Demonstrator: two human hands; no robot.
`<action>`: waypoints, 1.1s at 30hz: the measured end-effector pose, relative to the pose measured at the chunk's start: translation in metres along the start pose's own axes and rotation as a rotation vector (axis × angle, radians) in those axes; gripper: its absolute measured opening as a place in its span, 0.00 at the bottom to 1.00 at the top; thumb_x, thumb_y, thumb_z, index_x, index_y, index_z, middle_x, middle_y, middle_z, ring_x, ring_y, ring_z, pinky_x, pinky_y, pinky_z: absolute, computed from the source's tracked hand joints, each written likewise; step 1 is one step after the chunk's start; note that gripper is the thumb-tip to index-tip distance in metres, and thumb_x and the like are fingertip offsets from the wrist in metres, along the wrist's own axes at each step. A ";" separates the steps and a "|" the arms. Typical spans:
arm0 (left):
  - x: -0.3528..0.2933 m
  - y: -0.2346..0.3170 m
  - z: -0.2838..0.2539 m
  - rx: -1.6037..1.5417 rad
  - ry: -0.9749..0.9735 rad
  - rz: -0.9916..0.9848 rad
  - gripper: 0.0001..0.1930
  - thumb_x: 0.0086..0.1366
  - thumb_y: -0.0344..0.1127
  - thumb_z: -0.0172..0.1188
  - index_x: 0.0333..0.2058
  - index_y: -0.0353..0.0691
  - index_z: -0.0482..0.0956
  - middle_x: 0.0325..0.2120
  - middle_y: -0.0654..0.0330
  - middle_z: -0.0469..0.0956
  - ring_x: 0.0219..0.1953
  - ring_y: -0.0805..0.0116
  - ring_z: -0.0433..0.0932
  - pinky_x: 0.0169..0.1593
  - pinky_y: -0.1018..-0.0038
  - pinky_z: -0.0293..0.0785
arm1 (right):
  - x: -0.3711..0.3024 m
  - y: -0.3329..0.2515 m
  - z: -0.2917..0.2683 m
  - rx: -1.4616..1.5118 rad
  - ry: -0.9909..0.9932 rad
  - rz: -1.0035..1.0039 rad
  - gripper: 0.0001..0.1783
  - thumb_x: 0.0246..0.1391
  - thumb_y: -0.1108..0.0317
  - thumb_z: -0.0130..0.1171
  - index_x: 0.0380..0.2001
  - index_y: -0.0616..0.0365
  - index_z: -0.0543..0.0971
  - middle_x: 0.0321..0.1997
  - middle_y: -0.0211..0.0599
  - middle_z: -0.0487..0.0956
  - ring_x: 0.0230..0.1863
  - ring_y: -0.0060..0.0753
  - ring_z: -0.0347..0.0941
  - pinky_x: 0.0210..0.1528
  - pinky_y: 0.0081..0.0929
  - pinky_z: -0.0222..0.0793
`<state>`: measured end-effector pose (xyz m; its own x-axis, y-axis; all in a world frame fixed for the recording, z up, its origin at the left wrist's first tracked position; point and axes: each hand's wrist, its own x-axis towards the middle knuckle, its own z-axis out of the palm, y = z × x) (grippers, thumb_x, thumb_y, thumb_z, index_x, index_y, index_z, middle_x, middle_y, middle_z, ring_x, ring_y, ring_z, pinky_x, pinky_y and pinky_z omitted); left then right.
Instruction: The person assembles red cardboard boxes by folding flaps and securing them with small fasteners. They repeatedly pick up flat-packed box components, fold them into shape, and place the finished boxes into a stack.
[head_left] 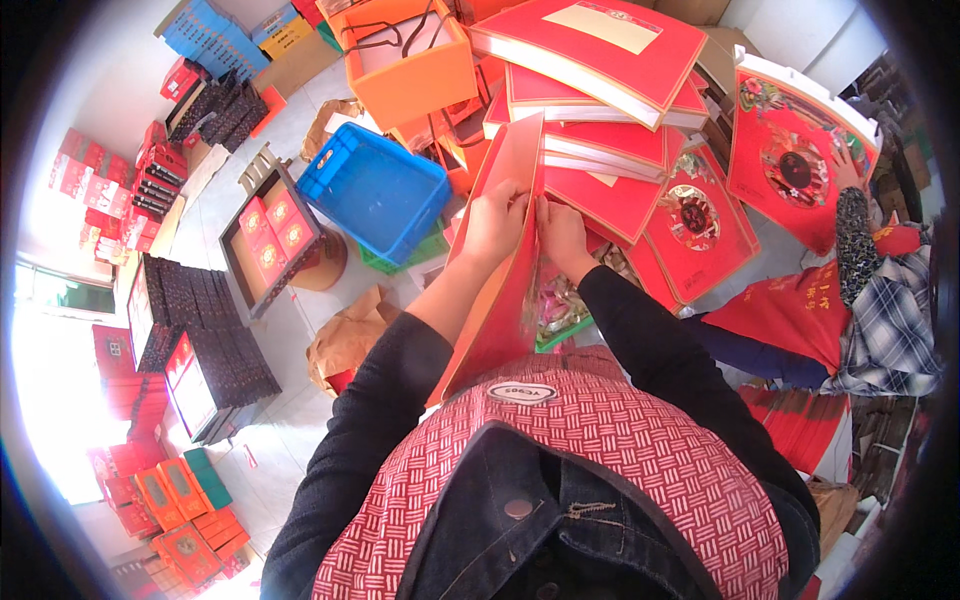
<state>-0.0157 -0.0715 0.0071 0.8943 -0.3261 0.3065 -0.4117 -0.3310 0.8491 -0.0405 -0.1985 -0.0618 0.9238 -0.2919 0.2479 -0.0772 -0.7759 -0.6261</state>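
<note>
Upright in front of my body stands a large red cardboard panel (pixel 487 330), seen nearly edge-on. Its glossy right side catches the light. My left hand (pixel 494 222) is closed on its upper part, the fingers bent over the edge. Close beside it, my right hand (pixel 563 236) pinches the same edge from the right. Whether the panel is one sheet or a folded box or bag, I cannot tell. Just beyond my right hand lies a stack of red gift boxes (pixel 600 195) with gold edges. Low behind the panel, a green crate (pixel 572 333) holds small wrapped pieces.
A blue plastic crate (pixel 375 190) stands at the left, near a dark-framed tray (pixel 262 240) holding small red boxes. An orange box (pixel 410 85) is at the back. At the right, a co-worker's hand (pixel 849 165) touches a patterned red box (pixel 795 150). Brown paper (pixel 350 335) lies on the floor.
</note>
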 end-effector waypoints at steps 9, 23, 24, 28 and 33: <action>0.012 -0.007 0.020 -0.525 -0.234 -0.545 0.09 0.58 0.31 0.51 0.22 0.33 0.71 0.16 0.56 0.72 0.20 0.65 0.73 0.23 0.71 0.68 | 0.004 0.015 -0.003 0.055 -0.014 0.036 0.28 0.60 0.55 0.38 0.16 0.64 0.75 0.20 0.56 0.73 0.26 0.57 0.72 0.32 0.49 0.66; -0.006 -0.005 0.029 -0.201 0.002 0.028 0.07 0.55 0.25 0.53 0.33 0.32 0.75 0.27 0.50 0.75 0.33 0.58 0.76 0.37 0.69 0.71 | 0.002 0.035 -0.001 0.219 -0.076 -0.028 0.23 0.61 0.59 0.35 0.29 0.65 0.75 0.28 0.57 0.74 0.32 0.58 0.71 0.33 0.46 0.64; -0.006 -0.004 0.029 -0.176 -0.011 0.015 0.07 0.55 0.25 0.53 0.33 0.32 0.75 0.28 0.48 0.75 0.33 0.55 0.76 0.37 0.68 0.71 | 0.001 0.036 0.001 0.207 -0.068 -0.017 0.24 0.61 0.58 0.34 0.29 0.65 0.75 0.28 0.57 0.74 0.32 0.58 0.71 0.33 0.46 0.64; 0.001 -0.005 0.031 -0.055 -0.025 0.028 0.05 0.53 0.27 0.54 0.30 0.33 0.73 0.28 0.47 0.74 0.34 0.48 0.74 0.37 0.65 0.71 | 0.001 0.034 -0.001 0.161 -0.121 0.042 0.26 0.61 0.55 0.33 0.29 0.64 0.75 0.27 0.57 0.75 0.33 0.59 0.71 0.32 0.46 0.64; 0.004 -0.016 0.039 -0.050 -0.045 0.184 0.06 0.53 0.28 0.55 0.29 0.33 0.72 0.27 0.48 0.73 0.32 0.50 0.74 0.36 0.66 0.71 | -0.001 0.048 -0.001 0.111 -0.102 -0.006 0.25 0.61 0.55 0.35 0.28 0.64 0.75 0.25 0.55 0.75 0.31 0.56 0.73 0.30 0.44 0.65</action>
<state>-0.0121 -0.1016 -0.0219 0.7958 -0.4162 0.4399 -0.5570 -0.2179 0.8014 -0.0456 -0.2353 -0.0914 0.9579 -0.2247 0.1788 -0.0348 -0.7090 -0.7043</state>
